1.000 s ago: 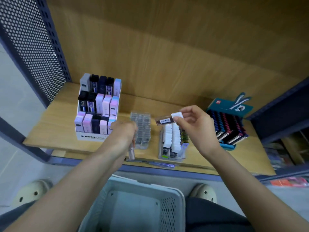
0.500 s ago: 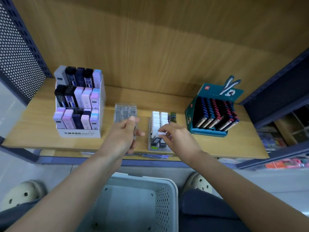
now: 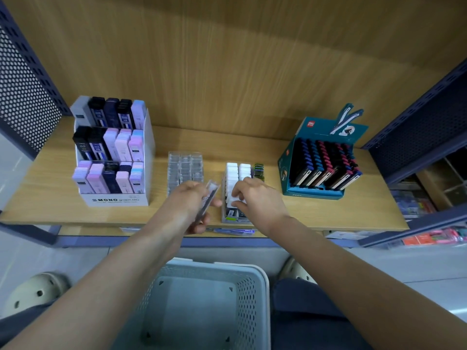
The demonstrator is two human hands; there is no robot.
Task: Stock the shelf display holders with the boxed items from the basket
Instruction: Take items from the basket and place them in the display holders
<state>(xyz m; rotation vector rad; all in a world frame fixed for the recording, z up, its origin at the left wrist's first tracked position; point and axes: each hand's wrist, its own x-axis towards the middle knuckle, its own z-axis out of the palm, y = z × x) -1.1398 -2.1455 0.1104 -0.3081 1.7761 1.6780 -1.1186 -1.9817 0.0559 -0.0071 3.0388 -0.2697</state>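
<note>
Shelf (image 3: 45, 198): MONO holder (image 3: 113, 199) & teal holder (image 3: 285, 173) look full. Basket (image 3: 262, 276) below: no boxes seen in visible part, so est. nearly done. Clear holder (image 3: 185, 165) has stock. L hand (image 3: 187, 200) grips slim clear box (image 3: 208, 195) just beside it, not yet slotted. R hand (image 3: 260, 198) pinches white-capped box (image 3: 235, 198) in front row of white-cap holder (image 3: 232, 218).

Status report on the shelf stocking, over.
Left hand holds clear box. Right hand pinches white-capped box in middle holder. Nothing blocking.
</note>
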